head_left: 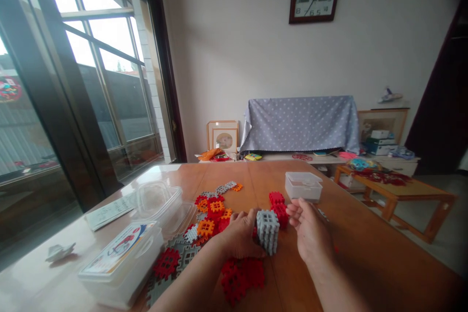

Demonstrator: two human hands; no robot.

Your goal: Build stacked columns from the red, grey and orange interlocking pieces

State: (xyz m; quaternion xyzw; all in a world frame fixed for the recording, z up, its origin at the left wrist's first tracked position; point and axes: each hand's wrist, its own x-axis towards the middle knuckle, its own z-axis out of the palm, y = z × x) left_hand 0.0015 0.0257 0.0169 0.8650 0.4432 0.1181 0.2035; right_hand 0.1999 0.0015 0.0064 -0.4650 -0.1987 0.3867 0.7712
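My left hand (239,236) is wrapped round a grey cube-shaped block (268,230) built of waffle-style plastic tiles, holding it just above the wooden table (365,253). My right hand (309,229) is beside the block's right side, fingers curled at red tiles (279,207) joined to it. Loose red tiles (241,275) lie under my left wrist. A pile of orange, red and grey tiles (210,217) spreads to the left of the hands.
A small clear lidded box (303,185) stands behind the hands. Two clear plastic storage boxes (124,263) (161,202) sit at the table's left, with a paper sheet (107,212) beyond. A low wooden table (395,190) and a cloth-covered cabinet (300,124) stand farther back.
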